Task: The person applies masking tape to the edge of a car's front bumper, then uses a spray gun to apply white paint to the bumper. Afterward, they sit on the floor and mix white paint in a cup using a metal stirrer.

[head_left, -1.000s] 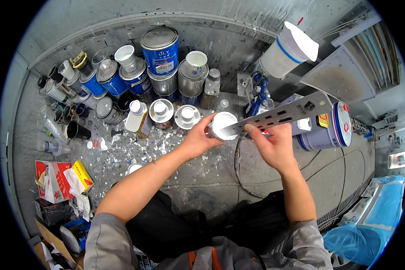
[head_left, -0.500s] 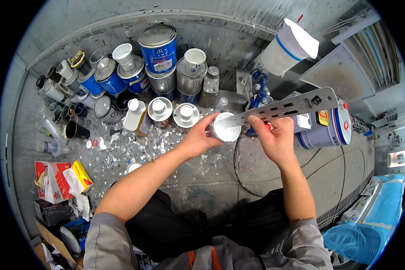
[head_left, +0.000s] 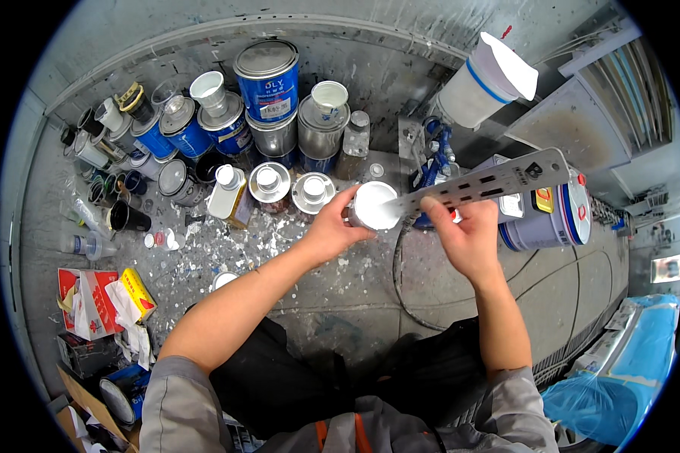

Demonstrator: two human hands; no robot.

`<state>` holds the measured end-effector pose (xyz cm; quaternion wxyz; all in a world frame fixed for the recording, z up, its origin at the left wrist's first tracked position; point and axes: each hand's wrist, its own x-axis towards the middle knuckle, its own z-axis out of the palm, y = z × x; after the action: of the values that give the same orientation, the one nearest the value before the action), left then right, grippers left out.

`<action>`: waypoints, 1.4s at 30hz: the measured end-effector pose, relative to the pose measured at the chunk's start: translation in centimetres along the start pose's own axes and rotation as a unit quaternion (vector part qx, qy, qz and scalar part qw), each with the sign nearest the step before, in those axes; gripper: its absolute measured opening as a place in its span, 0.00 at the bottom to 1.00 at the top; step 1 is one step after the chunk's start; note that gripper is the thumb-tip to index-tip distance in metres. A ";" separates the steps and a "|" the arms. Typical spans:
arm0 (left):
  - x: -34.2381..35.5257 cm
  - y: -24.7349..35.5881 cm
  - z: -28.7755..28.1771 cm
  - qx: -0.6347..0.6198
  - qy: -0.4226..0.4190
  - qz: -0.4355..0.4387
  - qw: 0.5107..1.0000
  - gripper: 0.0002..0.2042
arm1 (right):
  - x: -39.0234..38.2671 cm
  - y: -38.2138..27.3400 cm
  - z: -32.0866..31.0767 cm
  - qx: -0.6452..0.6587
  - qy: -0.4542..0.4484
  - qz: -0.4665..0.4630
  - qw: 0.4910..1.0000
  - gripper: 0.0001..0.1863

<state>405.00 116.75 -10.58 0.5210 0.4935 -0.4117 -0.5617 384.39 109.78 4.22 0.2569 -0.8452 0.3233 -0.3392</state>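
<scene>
My left hand [head_left: 335, 231] is closed round the side of a small cup [head_left: 375, 205] of white paint, its mouth facing up toward me. In my right hand [head_left: 465, 234] is a long flat metal mixing ruler [head_left: 499, 180] with a row of dark slots. Its white-coated lower end is at the cup's right rim, and the other end slants up to the right. My right thumb lies along the ruler; the other fingers are curled beneath, partly hidden. Left of the cup stand metal cans with white caps [head_left: 314, 190].
Blue and silver paint cans [head_left: 267, 83] line the wall, some with cups on top. A spray gun [head_left: 437, 155] with a white cup [head_left: 480, 83] stands beyond my right hand, a hose [head_left: 397, 279] below it. A lilac drum [head_left: 544, 219] is at right, red boxes [head_left: 91, 302] at left.
The ruler's lower end has shifted right, from over the middle of the cup to its right rim, baring more white paint. The cup has tipped slightly; both hands keep their hold.
</scene>
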 end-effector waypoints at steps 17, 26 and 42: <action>0.4 -0.6 -0.2 0.140 0.056 0.094 0.984 0.42 | -1.2 -0.7 2.5 0.071 -0.014 -0.038 0.997 0.08; 0.1 1.3 -0.9 0.204 0.019 0.137 0.969 0.41 | -0.3 2.5 -0.3 0.086 -0.024 -0.060 0.994 0.08; 0.9 0.6 -1.2 0.216 0.077 0.116 0.967 0.42 | -2.0 1.6 1.5 0.125 -0.020 -0.008 0.992 0.07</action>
<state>406.35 115.90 -10.34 0.4940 0.5848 -0.5361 -0.3558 383.79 110.49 1.36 0.3641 -0.8156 0.2664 -0.3622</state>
